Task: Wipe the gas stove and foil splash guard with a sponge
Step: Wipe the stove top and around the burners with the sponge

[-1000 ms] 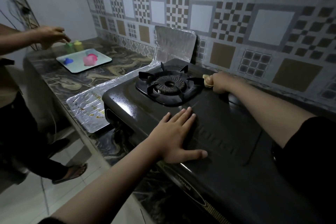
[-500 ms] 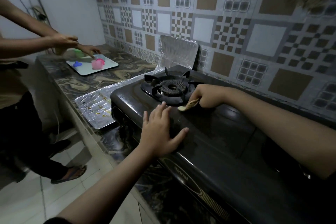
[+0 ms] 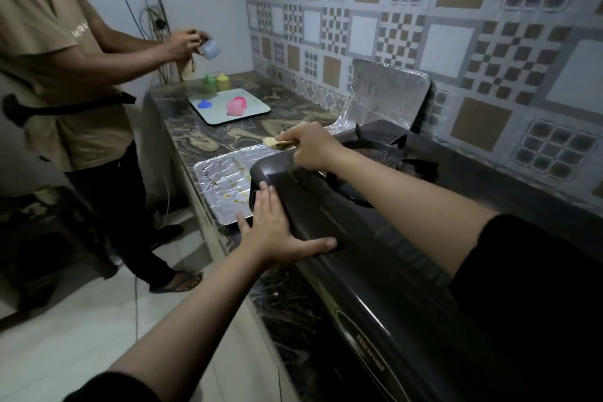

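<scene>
— Hands? Right hand (image 3: 315, 147) pinching sponge (image 3: 277, 143) above stove's (image 3: 375, 258) ten o'clock corner; left hand (image 3: 277, 232) flat, fingers spread, bracing front edge.

— Progress? Partway, seemingly. Foil splash guard (image 3: 225, 186) on surface at nine o'clock still stained; upright panel (image 3: 388, 91) unclear.

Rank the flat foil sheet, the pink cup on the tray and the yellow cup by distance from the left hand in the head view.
From the left hand:
1. Flat foil sheet, beside its fingertips.
2. Pink cup, on the tray.
3. Yellow cup, behind the tray.
</scene>
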The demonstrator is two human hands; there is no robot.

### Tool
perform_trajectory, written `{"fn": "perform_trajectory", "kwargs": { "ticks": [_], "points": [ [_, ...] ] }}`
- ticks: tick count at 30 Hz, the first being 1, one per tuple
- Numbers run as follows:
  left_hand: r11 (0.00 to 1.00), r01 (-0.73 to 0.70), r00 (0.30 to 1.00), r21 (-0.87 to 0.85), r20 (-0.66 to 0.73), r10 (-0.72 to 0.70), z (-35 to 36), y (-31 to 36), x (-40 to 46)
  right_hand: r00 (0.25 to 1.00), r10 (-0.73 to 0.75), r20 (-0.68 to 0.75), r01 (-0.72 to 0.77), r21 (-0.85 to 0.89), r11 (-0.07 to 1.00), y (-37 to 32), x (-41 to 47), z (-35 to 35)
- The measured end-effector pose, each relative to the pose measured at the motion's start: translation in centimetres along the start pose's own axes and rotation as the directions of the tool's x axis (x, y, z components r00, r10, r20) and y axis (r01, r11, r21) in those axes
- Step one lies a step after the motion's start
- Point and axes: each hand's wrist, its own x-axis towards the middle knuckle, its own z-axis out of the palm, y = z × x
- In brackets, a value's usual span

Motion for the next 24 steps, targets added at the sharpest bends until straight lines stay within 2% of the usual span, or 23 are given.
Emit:
{"fn": "perform_trajectory", "kwargs": {
  "ticks": [2, 5, 7, 16, 24],
  "points": [
    [1.0, -0.006, 1.0, -0.005, -0.008, 0.006, 0.1, -0.1, 0.0, 0.999, -0.014, 0.044, 0.017, -0.067, 0.998, -0.2, 1.4, 1.2],
    [1.0, -0.009, 1.0, 0.004, -0.002, 0.009, 0.2, 0.0, 0.0, 0.971, 0.005, 0.239, 0.058, -0.258, 0.964, -0.4, 3.0, 3.1],
    [1.0, -0.005, 1.0, -0.001, 0.0, 0.005, 0.3, -0.1, 0.1, 0.948, 0.008, 0.318, 0.113, -0.36, 0.926, -0.6, 3.5, 3.9],
    [0.998, -0.001, 1.0, -0.068, 0.021, 0.003, 0.5, -0.1, 0.0, 0.879, -0.053, 0.473, 0.231, -0.326, 0.917, 1.2, -0.3, 2.6],
    [0.99, -0.009, 1.0, -0.138, 0.003, 0.01, 0.6, -0.2, -0.7, 0.865, -0.049, 0.499, 0.224, -0.297, 0.928, 1.9, -6.2, 0.9]
  ]
}}
